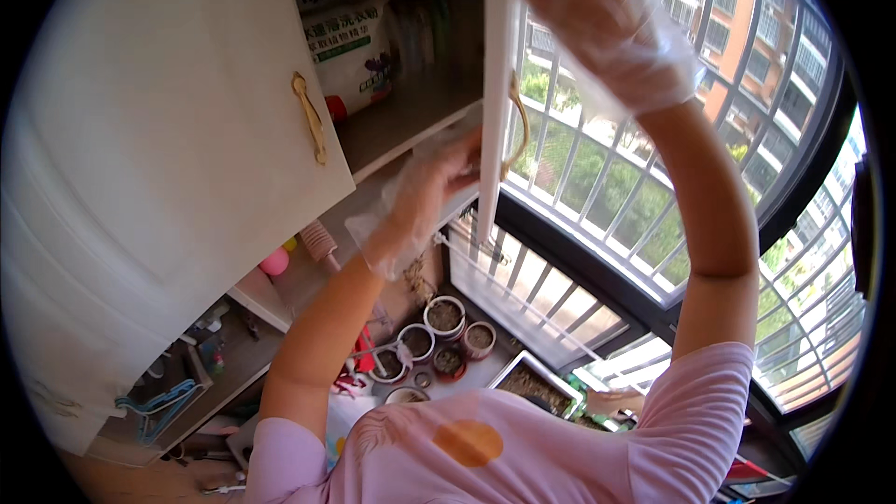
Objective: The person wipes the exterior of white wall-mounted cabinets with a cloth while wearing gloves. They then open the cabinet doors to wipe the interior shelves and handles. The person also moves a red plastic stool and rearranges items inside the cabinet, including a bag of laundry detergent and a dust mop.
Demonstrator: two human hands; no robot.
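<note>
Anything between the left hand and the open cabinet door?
Nothing visible, bar the hand's own clear plastic glove. The left hand meets the open cabinet door in this view, though actual contact can't be confirmed. The gold-coloured handle is on the door's other side, not in between.

Home, enclosed balcony by the look: barred window w/ apt bldgs opp., plant pots, white cabs.

Right hand raised high, arm bent; left hand lower, forearm slanting inward.
</note>
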